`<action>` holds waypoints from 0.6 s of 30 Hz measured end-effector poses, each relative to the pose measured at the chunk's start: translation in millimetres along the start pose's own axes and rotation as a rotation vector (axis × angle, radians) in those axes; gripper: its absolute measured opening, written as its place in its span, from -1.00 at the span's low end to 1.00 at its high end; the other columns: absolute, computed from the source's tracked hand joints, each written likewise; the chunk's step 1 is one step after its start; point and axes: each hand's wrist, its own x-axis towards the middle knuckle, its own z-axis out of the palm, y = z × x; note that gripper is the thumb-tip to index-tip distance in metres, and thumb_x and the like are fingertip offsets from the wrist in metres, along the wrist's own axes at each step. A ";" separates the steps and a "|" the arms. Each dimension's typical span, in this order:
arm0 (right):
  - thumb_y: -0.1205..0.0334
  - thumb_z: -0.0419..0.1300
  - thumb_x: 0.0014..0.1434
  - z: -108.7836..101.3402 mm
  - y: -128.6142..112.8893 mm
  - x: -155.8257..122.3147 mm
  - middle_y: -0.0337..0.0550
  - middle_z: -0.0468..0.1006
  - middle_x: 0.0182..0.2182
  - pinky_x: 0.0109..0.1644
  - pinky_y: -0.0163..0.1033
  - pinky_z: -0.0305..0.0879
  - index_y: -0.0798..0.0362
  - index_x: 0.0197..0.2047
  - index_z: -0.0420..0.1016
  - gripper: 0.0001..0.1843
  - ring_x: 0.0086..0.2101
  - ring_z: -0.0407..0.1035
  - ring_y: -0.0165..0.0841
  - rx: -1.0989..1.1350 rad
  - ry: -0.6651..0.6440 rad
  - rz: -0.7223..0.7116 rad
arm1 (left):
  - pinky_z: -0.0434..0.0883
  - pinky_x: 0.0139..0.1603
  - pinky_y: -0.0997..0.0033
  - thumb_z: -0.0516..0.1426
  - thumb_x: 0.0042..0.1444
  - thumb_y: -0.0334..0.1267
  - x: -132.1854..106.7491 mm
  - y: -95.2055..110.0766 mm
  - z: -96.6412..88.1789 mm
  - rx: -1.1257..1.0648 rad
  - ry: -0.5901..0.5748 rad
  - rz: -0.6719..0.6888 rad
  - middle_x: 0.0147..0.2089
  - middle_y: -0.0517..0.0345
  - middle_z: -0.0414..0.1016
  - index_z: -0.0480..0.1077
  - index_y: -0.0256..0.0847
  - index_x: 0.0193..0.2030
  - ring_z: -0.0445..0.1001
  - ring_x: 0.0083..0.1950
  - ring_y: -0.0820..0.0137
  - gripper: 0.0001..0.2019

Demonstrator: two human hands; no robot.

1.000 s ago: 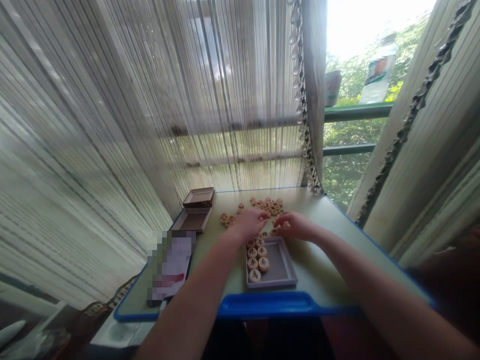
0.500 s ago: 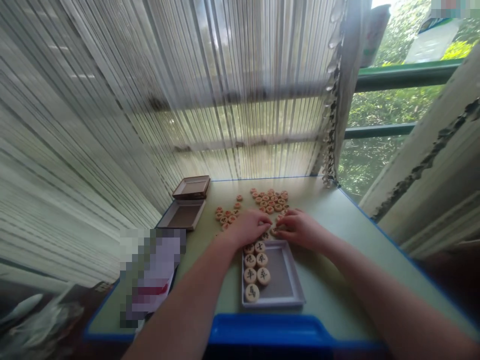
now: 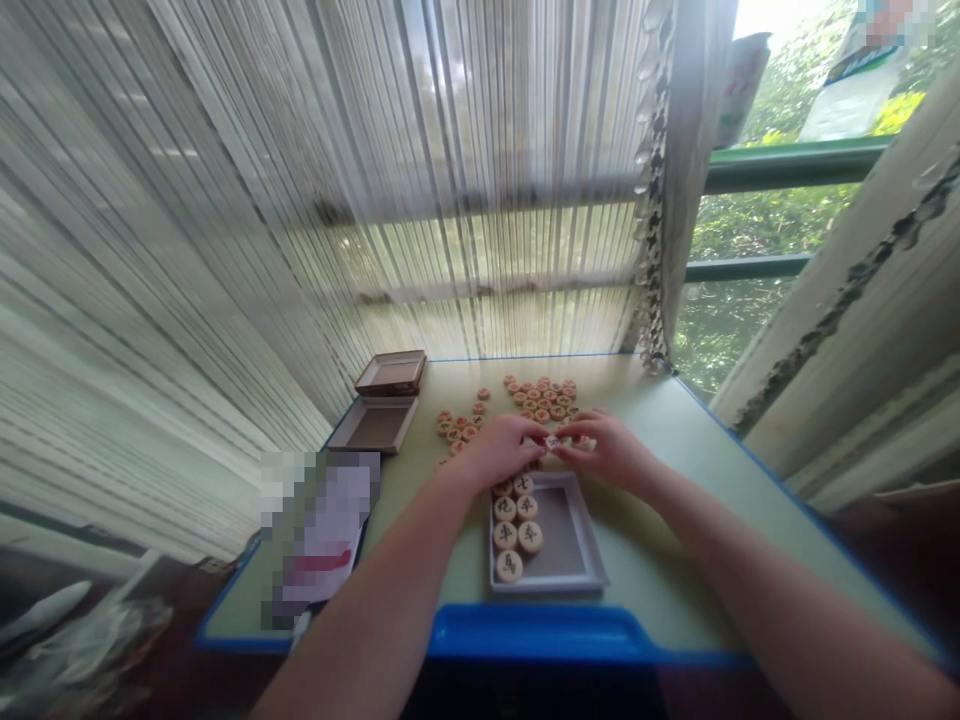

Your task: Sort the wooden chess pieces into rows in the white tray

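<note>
A round wooden Chinese chess piece [image 3: 553, 442] is raised between my two hands, just past the far edge of a shallow open box [image 3: 592, 535]. From the right, the fingertips of my right hand [image 3: 604, 445] pinch it. My left hand [image 3: 504, 446] grips it from the other side with thumb and forefinger. Inside the box, several pieces with black characters, such as this one [image 3: 509, 566], stand in two columns along the left. My left hand partly covers the box's far left corner and some pieces behind it.
Loose chess pieces [image 3: 541, 400] cluster beyond my hands, and a smaller group [image 3: 459, 434] lies to the left. Two brownish box parts, an open tray [image 3: 375, 425] and another [image 3: 391, 372], sit at the table's left edge. A blurred-out flat object [image 3: 330, 530] lies nearer.
The piece between my hands has come up into clearer view, and my fingertips have closed in around it. The camera view has shifted slightly. The pieces in the box look the same.
</note>
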 end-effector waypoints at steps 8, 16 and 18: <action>0.10 0.21 0.03 0.2 -23.4 -6.2 -0.15 0.50 -0.44 -0.29 -0.25 0.23 0.01 -0.27 0.59 -0.76 -0.36 0.33 -0.33 0.059 0.078 0.055 | 0.34 -0.12 0.44 0.10 0.05 -0.23 -13.4 10.1 -3.1 0.049 0.074 0.015 -0.21 0.11 0.55 0.49 -0.22 -0.14 0.47 -0.18 0.37 -0.74; 0.06 0.20 0.02 -11.8 -48.8 -50.8 -0.14 0.51 -0.42 -0.26 -0.22 0.25 0.02 -0.33 0.57 -0.77 -0.38 0.34 -0.32 0.065 0.093 0.036 | 0.32 0.02 0.35 0.12 0.00 -0.35 -44.8 27.8 -4.8 0.122 0.179 0.167 -0.13 0.11 0.53 0.48 -0.19 -0.13 0.43 -0.08 0.35 -0.74; 0.07 0.19 0.04 -7.2 -56.3 -69.8 -0.14 0.50 -0.41 -0.22 -0.21 0.26 0.01 -0.32 0.56 -0.77 -0.33 0.33 -0.30 0.086 0.111 -0.004 | 0.33 0.03 0.34 0.09 0.00 -0.40 -61.8 28.7 -5.9 0.102 0.343 0.156 -0.10 0.09 0.50 0.46 -0.20 -0.12 0.43 -0.06 0.36 -0.72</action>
